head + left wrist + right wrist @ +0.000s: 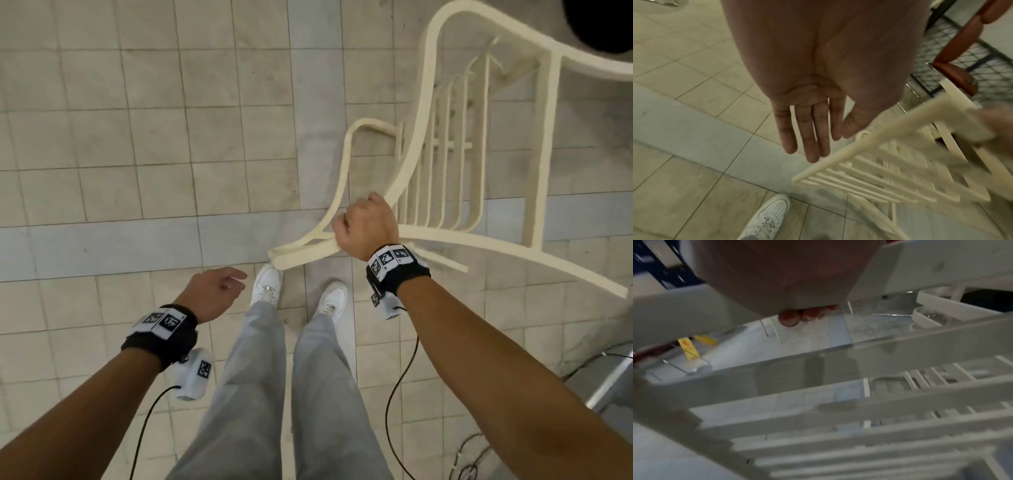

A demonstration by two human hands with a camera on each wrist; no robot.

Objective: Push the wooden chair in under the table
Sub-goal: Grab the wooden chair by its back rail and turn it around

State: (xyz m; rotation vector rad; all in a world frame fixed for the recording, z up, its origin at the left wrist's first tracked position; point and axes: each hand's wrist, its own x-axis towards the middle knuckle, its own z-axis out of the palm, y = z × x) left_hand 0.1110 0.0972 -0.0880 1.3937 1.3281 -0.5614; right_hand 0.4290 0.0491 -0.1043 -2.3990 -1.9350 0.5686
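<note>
A cream slatted wooden chair (479, 246) with curved armrests stands on the tiled floor ahead and to my right, its back towards me. My right hand (364, 226) grips the left end of the chair's top back rail, fingers curled round it. In the right wrist view the rail (838, 363) crosses the picture, blurred, and my fingertips (789, 319) show under the palm. My left hand (215, 291) hangs free to the left of the chair, fingers straight and holding nothing (813, 129), apart from the chair's rail (869, 142). A dark round shape (599, 24) fills the top right corner.
My white shoes (267, 284) stand just behind the chair's left rear corner. Black cables (397, 377) trail from the wrist cameras. A metal frame (609, 383) lies at the lower right. A red-brown chair (962, 40) and blue wire rack (982, 68) stand beyond the chair.
</note>
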